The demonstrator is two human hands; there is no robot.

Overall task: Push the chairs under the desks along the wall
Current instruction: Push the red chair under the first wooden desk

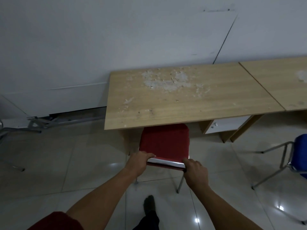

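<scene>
Both arms are extended forward, bare to the forearm, a red sleeve visible at the left shoulder. Left hand is palm-down, fingers curled in a closed grip. Right hand is likewise closed, knuckles up, thumb side inward. Wrists are roughly level, hands apart. One dark-socked foot is forward.

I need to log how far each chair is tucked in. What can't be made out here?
- Red chair: front of seat and front legs hidden under the desk, head view.
- Blue chair: cut off by the right edge.
- Second desk: runs past the right edge.
- Left hand, right hand: fingertips hidden behind the backrest.
</scene>
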